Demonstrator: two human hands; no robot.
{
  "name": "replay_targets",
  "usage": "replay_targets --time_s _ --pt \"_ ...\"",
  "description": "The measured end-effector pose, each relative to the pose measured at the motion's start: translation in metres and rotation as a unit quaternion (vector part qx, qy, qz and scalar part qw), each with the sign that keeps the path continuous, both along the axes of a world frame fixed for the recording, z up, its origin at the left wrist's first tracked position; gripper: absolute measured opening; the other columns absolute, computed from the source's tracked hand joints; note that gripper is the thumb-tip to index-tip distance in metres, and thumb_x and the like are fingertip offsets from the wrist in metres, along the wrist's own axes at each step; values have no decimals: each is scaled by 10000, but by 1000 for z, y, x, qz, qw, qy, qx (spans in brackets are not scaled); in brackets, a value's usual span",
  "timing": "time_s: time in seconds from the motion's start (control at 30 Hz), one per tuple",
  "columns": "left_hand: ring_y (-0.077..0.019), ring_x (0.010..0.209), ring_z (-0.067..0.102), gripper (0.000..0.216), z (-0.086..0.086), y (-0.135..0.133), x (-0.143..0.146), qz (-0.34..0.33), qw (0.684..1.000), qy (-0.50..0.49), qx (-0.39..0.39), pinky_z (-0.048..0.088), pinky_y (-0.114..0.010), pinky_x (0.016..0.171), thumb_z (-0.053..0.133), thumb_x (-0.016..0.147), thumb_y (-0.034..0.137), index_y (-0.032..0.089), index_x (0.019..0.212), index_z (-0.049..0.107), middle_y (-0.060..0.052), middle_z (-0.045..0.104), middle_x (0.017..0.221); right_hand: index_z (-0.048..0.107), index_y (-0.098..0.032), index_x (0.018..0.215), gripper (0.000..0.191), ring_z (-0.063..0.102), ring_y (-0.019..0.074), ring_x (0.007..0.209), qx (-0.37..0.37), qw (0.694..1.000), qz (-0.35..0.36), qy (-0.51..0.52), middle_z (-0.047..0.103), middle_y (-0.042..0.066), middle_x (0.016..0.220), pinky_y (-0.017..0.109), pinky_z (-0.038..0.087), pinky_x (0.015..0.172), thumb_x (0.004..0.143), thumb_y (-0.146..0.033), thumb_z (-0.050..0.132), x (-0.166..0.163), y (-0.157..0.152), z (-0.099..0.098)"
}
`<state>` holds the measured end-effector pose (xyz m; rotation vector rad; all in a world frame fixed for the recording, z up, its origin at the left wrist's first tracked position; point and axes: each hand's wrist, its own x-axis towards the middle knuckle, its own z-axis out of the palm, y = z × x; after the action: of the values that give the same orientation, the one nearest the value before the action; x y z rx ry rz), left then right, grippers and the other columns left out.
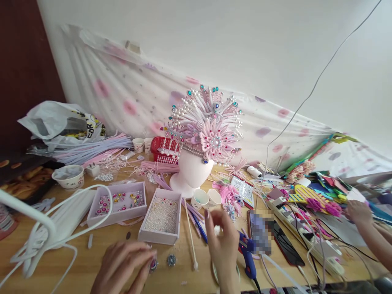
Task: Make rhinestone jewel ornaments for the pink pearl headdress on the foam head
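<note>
My left hand (pixel 121 265) is low in front of the boxes, its fingertips closed on a purple gem in a silver setting (pixel 153 265). A round silver-grey jewelled piece (pixel 171 259) lies on the wood just to its right. My right hand (pixel 223 249) is raised left of a blue glue gun (pixel 247 253), thumb and curled fingers apart, with nothing visible in them. Behind both hands, a white foam head (pixel 191 169) wears a pink and white headdress (pixel 211 126) with pearls, teal gems and a large pink flower.
One white box (pixel 177 232) holds pearls; another white box (pixel 142 210) holds coloured gems. Two paper cups (pixel 199 200) stand by the foam head. Phones (pixel 286 243) and a power strip (pixel 330 261) lie at right. Another person's hand (pixel 359 212) shows at the far right.
</note>
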<state>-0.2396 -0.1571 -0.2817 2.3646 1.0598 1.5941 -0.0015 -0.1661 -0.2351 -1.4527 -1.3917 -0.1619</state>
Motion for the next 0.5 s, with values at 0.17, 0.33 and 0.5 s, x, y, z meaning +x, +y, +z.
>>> replay_targets --time_s 0.17,0.33,0.5 --pt "-249 1072 638 258 102 81 50 -22 999 -41 6 532 -430 948 525 909 140 226 1142 593 -83 662 1109 516 -212 865 352 577 153 599 2 993 -75 95 589 -5 772 279 434 561 854 -534 658 4 85 50" --pt "-315 1311 489 529 154 157 91 -15 990 -75 120 389 -509 1150 566 765 170 148 1291 509 -163 538 1306 528 -197 973 380 561 155 619 36 989 -88 113 627 21 860 299 417 618 829 -513 681 1 126 53" --pt "-250 1257 560 419 232 207 109 -17 993 -57 102 394 -390 1136 442 856 268 176 1213 640 -106 651 1279 536 -207 878 205 567 167 654 66 985 -90 134 628 15 822 302 403 651 866 -381 644 -1 135 53"
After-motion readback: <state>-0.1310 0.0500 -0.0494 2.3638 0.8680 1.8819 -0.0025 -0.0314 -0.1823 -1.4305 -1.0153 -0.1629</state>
